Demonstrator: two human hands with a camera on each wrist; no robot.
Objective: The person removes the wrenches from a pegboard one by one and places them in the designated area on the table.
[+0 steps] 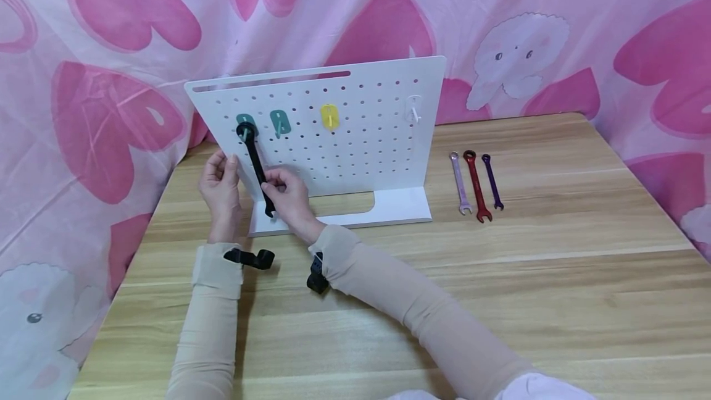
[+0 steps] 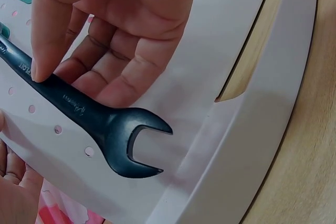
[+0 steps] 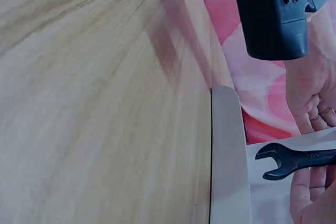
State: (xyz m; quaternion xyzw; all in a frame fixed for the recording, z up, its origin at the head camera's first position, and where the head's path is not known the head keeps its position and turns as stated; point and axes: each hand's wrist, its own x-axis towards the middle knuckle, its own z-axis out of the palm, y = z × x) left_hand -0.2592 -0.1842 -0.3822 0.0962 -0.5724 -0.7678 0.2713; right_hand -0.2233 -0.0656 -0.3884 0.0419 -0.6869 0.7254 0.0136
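We see the right hand (image 1: 287,193) pinching the shank of the black wrench (image 1: 257,165), which hangs by its ring end on the leftmost of 4 hooks on the white pegboard (image 1: 355,141). The left hand (image 1: 220,187), fingers relaxed and holding nothing, rests at the pegboard's left edge. Right of the pegboard, 3 wrenches (image 1: 476,184) lie side by side on the table (image 1: 555,276), with open tabletop around them.
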